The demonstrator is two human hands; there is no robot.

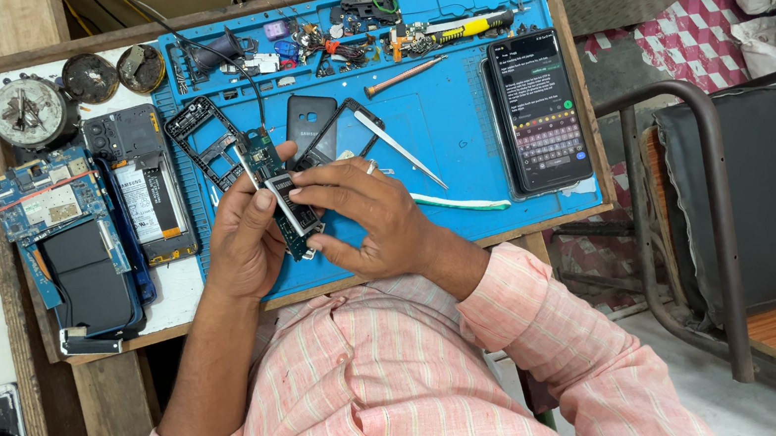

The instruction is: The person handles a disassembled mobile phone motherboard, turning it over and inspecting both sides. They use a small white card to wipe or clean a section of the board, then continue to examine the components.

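Note:
My left hand and my right hand together hold a small green phone circuit board just above a blue work mat. The left hand cups the board from below with its thumb on top. The right hand's fingers pinch the board's near end. A ring shows on one right finger. On the mat just beyond the board lie a black phone frame, a dark phone back cover and metal tweezers.
A switched-on smartphone lies at the mat's right. A screwdriver, small parts and wires sit at the back. Opened phones with batteries and round tins are on the left. A metal-framed chair stands right.

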